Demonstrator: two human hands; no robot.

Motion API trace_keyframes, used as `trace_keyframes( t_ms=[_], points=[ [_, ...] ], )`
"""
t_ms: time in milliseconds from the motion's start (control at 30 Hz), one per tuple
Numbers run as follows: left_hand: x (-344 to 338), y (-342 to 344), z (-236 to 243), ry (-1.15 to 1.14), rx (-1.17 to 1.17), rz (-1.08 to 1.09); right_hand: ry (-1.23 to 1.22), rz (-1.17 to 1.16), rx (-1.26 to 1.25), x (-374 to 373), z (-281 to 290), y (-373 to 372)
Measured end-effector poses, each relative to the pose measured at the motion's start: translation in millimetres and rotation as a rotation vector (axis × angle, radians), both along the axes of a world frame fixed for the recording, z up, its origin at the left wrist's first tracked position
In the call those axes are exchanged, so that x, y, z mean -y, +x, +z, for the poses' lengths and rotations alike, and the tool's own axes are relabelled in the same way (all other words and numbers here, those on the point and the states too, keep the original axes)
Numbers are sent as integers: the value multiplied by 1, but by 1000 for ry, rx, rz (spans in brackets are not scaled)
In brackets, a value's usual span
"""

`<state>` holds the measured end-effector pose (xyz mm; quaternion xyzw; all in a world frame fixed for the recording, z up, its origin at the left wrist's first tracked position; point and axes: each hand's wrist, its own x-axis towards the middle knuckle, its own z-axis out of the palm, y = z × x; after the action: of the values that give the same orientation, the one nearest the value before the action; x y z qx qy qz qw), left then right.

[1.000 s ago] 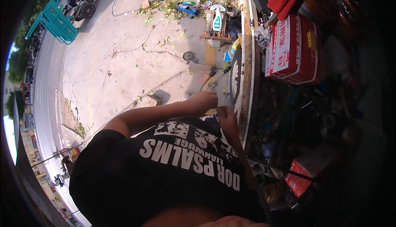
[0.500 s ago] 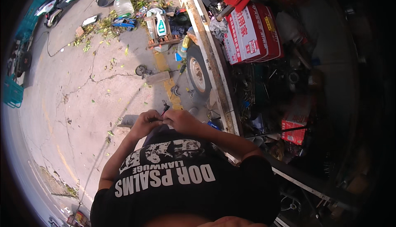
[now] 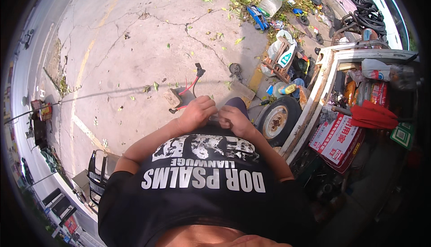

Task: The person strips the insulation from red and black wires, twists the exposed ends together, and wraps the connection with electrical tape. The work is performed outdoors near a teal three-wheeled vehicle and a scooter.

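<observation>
In front of my shirt, my left hand (image 3: 197, 113) is closed, with fingers bent toward my right hand. A thin red cable (image 3: 194, 85) with a black connector at its far end sticks out past the left hand. A second red length ends in a small black tip (image 3: 173, 111) by that hand's knuckles. My right hand (image 3: 234, 118) is closed in a pinch close to the left fingertips. Something small and pale seems to sit between the fingertips; its kind is hidden. Beyond the left hand, a grey block (image 3: 172, 98) lies on the ground behind the cable.
A rusty white truck bed frame (image 3: 310, 112) with a wheel (image 3: 276, 120) stands at right, loaded with a red-and-white carton (image 3: 337, 140) and a red cloth (image 3: 373, 116). Past it lie a spray bottle (image 3: 287, 55), a clear jug (image 3: 271, 3) and leaves. Cracked concrete (image 3: 148, 45) spreads ahead.
The view has swung leftward, so the truck and clutter sit farther right. My hands have come slightly apart, and more of the red cable shows beyond the left hand.
</observation>
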<state>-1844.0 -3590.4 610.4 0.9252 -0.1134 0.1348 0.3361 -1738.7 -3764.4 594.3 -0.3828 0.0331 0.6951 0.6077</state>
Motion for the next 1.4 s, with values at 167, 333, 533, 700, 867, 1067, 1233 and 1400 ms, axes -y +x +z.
trace_keyframes(
  t_ms=[167,333,533,700,867,1067,1233,1400],
  points=[
    [-54,22,11,162,169,287,81,37,-702,-87,-4,46],
    [-134,87,23,-171,127,625,260,49,-475,-186,4,103],
    [-214,166,11,-835,-241,870,304,3,1218,-273,29,212],
    [-264,237,23,-924,-351,844,495,-53,1540,-337,26,283],
    [-307,294,20,-799,-299,985,424,23,1570,-398,25,334],
    [-385,372,6,-91,-9,908,217,-3,1175,-482,0,394],
    [-502,432,-15,383,136,635,10,126,320,-585,-14,472],
    [-631,508,-10,122,109,608,-15,166,454,-696,2,545]
  ],
)
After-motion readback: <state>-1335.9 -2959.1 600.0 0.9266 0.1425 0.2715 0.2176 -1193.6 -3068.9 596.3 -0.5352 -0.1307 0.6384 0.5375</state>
